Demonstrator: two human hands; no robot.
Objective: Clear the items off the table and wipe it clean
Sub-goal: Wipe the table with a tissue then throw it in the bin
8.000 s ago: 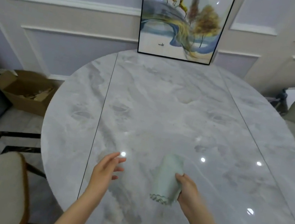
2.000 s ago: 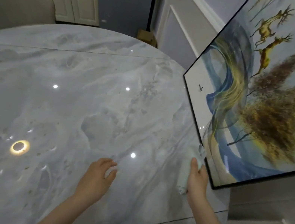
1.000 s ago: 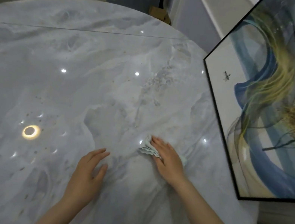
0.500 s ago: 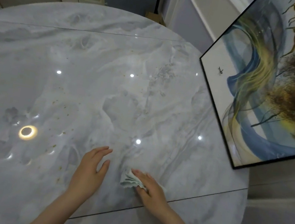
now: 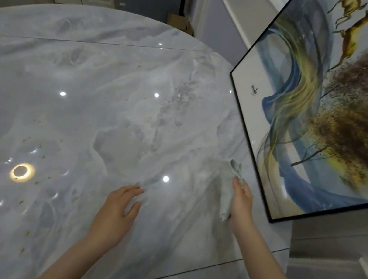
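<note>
A pale green cloth (image 5: 226, 193) lies bunched on the grey marble table (image 5: 91, 103), close to the lower corner of a framed painting. My right hand (image 5: 241, 205) presses on the cloth with fingers stretched along it; the thumb is hidden. My left hand (image 5: 117, 211) rests flat on the tabletop to the left of the cloth, fingers straight, holding nothing. Small yellowish specks (image 5: 34, 145) are scattered over the table's left part.
A large framed painting (image 5: 325, 110) of deer and trees leans on the table's right side against the wall. A seam (image 5: 178, 276) crosses the tabletop near me. A cardboard box (image 5: 179, 21) sits on the floor beyond the far edge.
My right hand has swept the cloth from near my left hand out to the right, up to the painting's frame. The left hand stays flat on the table.
</note>
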